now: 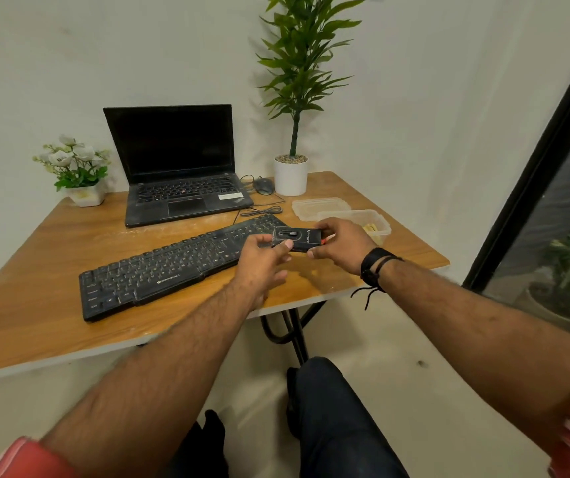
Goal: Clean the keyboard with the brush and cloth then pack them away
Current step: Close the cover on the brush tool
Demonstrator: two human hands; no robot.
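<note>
Both hands hold a small black box above the right end of the keyboard, between it and the tub. The box lies with its long axis running left to right, printed face up toward the camera, a red bit showing at its right end. The left hand pinches its left end, thumb on the near edge and fingers curled behind. The right hand grips the right end, fingers wrapped over the top and thumb below. What is inside the box cannot be told.

The keyboard is black and dusty, lying on the table on a slant, its left end near the front edge and its right end farther back toward the tub. The tub is clear plastic and open, with something pale yellow inside, partly hidden by the right hand. Its lid lies flat just behind it.

Behind the keyboard stands an open laptop with a dark screen. A mouse sits beside it, its cable looped on the table. A tall plant in a white pot is at the back right, and a flower pot at the back left
</note>
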